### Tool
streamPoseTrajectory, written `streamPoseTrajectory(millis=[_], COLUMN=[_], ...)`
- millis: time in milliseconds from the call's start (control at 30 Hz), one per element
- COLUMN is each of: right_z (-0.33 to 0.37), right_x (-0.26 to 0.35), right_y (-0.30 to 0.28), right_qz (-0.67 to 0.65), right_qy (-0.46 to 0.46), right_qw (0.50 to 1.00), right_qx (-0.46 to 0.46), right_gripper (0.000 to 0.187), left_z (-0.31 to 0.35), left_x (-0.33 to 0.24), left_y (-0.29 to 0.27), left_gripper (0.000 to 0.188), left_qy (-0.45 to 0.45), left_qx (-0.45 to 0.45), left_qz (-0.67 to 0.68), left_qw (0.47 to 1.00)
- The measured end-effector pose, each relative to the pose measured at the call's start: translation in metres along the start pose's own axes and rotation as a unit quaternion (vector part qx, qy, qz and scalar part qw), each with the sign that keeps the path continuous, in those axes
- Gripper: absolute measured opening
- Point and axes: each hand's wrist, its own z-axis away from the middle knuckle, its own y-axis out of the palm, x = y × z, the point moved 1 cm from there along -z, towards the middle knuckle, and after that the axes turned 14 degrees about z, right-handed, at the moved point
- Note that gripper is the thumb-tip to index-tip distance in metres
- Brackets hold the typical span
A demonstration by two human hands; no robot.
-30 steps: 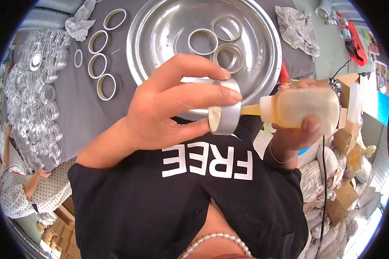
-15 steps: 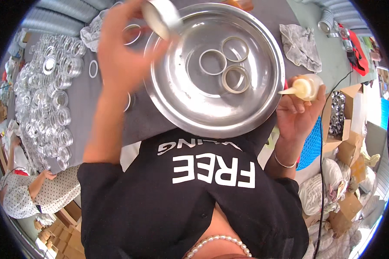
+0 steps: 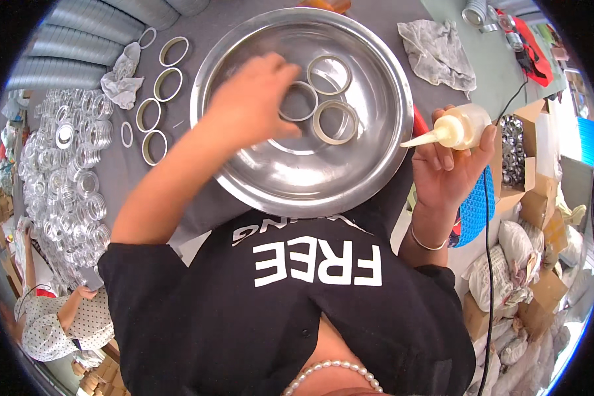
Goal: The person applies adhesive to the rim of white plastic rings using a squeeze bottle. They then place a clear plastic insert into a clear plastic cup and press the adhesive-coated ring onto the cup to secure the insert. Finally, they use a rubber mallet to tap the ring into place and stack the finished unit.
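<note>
Reaching into a round stainless-steel basin (image 3: 310, 179) at upper centre with the left hand (image 3: 251, 99), motion-blurred, with thumb and fingers spread wide about a pale-edged metal ring (image 3: 316, 103), too smeared to tell whether touching. Gripping a translucent squeeze bottle (image 3: 468, 125) in the right hand (image 3: 445, 175), right of centre, with its cream nozzle (image 3: 422, 139) pointing left at the basin's rim. Lying in the basin, just right of the first ring: two more pale-edged rings (image 3: 336, 140). Lined up in a column at upper left, on a dark grey tablecloth (image 3: 198, 214): four similar rings (image 3: 146, 150), with a crumpled rag (image 3: 122, 82) and a thin flat ring (image 3: 123, 134) to their left. Massed at far left: clear stacked rings (image 3: 66, 178), below ribbed silvery cylinders (image 3: 72, 56). Spread at upper right: a grey cloth (image 3: 435, 53). Seen at lower left: a co-worker in a dotted garment (image 3: 46, 333)
</note>
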Motion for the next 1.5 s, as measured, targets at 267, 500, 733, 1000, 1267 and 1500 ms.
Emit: streamPoseTrajectory(millis=[267,500,733,1000,1267,1500], right_z=[0.017,0.031,0.046,0.043,0.039,0.028], right_x=[-0.003,-0.005,0.007,-0.006,0.005,-0.004], right_y=[0.016,0.029,0.041,0.032,0.034,0.045], right_qz=[0.234,0.373,0.48,0.454,0.384,0.316], right_qy=[-0.235,-0.488,-0.444,-0.467,-0.166,0.066], right_qw=[0.941,0.761,0.703,0.744,0.908,0.945], right_qx=[-0.067,0.208,0.281,0.151,0.016,-0.052], right_gripper=[0.083,0.088,0.084,0.08,0.073,0.055], left_z=[0.029,0.07,0.08,0.07,0.06,0.063], left_x=[-0.023,-0.052,-0.058,-0.072,-0.073,-0.075], left_y=[-0.014,-0.011,-0.016,-0.022,-0.028,-0.021], left_gripper=[0.068,0.062,0.053,0.077,0.054,0.044], left_qy=[-0.119,-0.229,-0.23,-0.026,0.241,0.326], left_qx=[0.075,0.097,0.069,-0.049,-0.1,-0.124], left_qz=[0.56,0.823,0.8,0.598,0.323,0.308], left_qw=[0.817,0.511,0.55,0.8,0.91,0.885])
